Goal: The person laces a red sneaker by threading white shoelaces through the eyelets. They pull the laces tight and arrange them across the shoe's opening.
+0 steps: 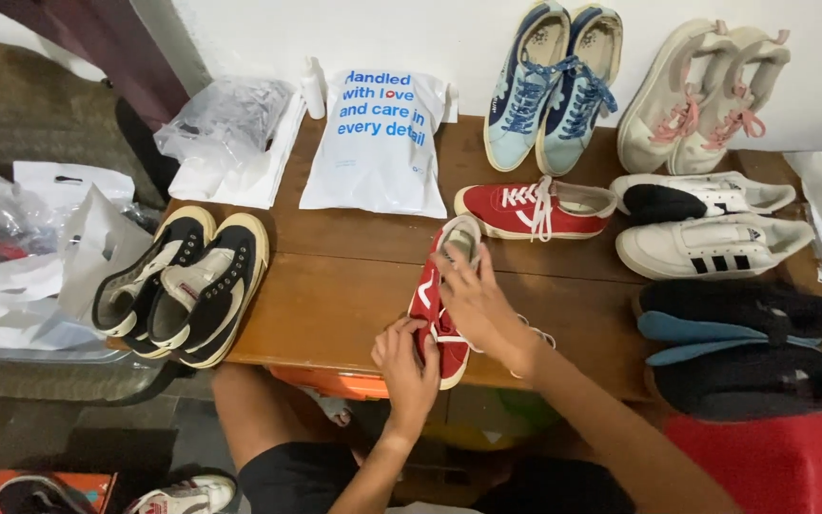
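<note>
The left hand [408,366] is curled around the near end of a red shoe [442,303], and the right hand [476,300] is laid over its middle with fingers pinching the white laces. That shoe lies on the wooden table [335,286], its long axis running away from the person, toe farthest. Two red shoes are counted, the second red shoe [535,209] lying crosswise beyond; two blue shoes [554,86], two pink-laced shoes [706,90] and two black shoes [183,286] are also seen.

Low wooden table [335,305] set against a plain white wall [468,29], dark wooden frame [135,48] at the upper left; grey floor [68,428] below, red mat [773,457] at right; soft, even indoor light
</note>
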